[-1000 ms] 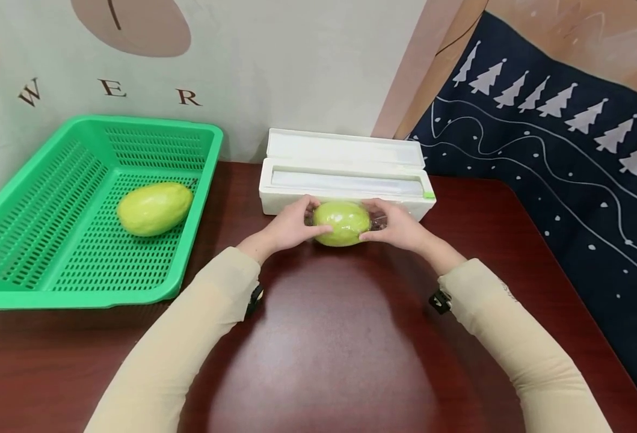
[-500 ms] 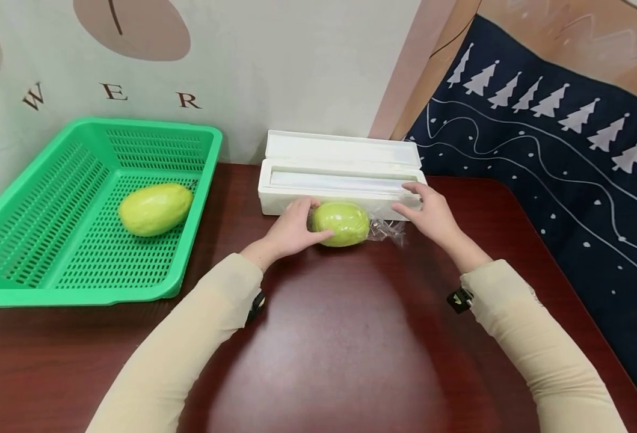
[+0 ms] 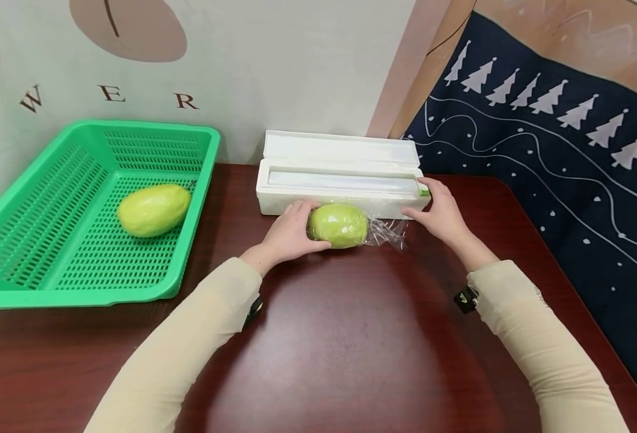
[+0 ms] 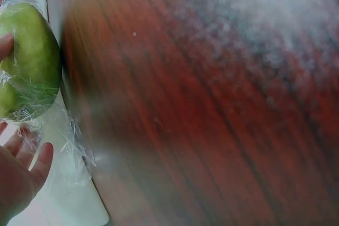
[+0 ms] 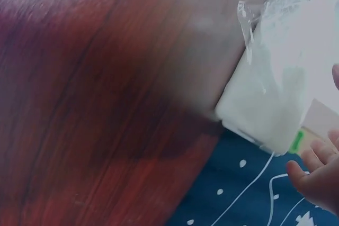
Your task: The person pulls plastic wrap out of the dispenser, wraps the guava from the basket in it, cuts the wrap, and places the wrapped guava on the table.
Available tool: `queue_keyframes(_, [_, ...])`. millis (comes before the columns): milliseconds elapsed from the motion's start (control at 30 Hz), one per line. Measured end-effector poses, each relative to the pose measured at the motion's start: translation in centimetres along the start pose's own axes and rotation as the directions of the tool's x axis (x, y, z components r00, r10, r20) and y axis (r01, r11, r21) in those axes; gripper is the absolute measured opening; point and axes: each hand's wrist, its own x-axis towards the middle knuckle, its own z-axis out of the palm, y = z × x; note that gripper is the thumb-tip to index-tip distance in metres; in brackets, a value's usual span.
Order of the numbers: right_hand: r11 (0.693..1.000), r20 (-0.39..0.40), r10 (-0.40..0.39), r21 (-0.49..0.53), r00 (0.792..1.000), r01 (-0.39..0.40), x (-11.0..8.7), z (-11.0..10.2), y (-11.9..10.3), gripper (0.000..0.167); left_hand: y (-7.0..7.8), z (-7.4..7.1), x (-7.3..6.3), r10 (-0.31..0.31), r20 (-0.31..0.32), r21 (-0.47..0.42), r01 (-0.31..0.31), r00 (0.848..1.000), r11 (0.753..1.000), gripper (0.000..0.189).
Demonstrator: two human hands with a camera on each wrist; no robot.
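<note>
A papaya (image 3: 338, 225) wrapped in cling film lies at the front of the white cling film box (image 3: 345, 207). My left hand (image 3: 288, 234) grips its left end, thumb in front and fingers behind. Twisted cling film (image 3: 387, 233) trails from its right end. By the box's right end, near the green tab (image 3: 423, 191), my right hand (image 3: 443, 210) has thumb and fingers spread; contact there is unclear. The right wrist view shows that hand (image 5: 320, 173) with loose fingers. In the left wrist view a fingertip (image 4: 5, 46) overlaps the papaya (image 4: 29, 59); whose it is I cannot tell.
A green basket (image 3: 190, 240) with a second papaya (image 3: 154, 210) stands at the left. The cling film box's lid (image 3: 340, 148) is raised against the wall, and a film roll (image 3: 345, 181) shows inside. Dark cloth (image 3: 540, 156) hangs along the table's right edge.
My right hand has let go of the papaya's right end and moved right, over to the end of the box. The left hand stays on the papaya, which has hardly moved.
</note>
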Motion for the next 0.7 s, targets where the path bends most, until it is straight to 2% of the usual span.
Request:
queue_keyframes(233, [0.999, 0.021, 0.039, 0.005, 0.999, -0.039, 0.2, -0.1, 1.3, 0.081, 0.2, 0.2, 0.1, 0.011, -0.002, 0.032, -0.011, 1.000, 0.999, 0.075])
queue_keyframes(467, [0.995, 0.085, 0.101, -0.013, 0.991, -0.100, 0.9, -0.4, 2.0, 0.090, -0.1, 0.1, 0.6, 0.056, -0.020, 0.121, -0.053, 0.998, 0.991, 0.078])
queue_keyframes(600, [0.992, 0.123, 0.127, -0.024, 0.984, -0.125, 1.6, -0.5, 2.5, 0.094, -0.2, 0.0, 0.6, 0.040, -0.009, 0.115, -0.039, 0.999, 0.993, 0.081])
queue_keyframes(700, [0.992, 0.151, 0.125, -0.034, 0.981, -0.121, 2.0, -0.5, 2.8, 0.095, -0.1, 0.0, 0.4, 0.029, -0.023, 0.108, -0.027, 0.999, 0.994, 0.080])
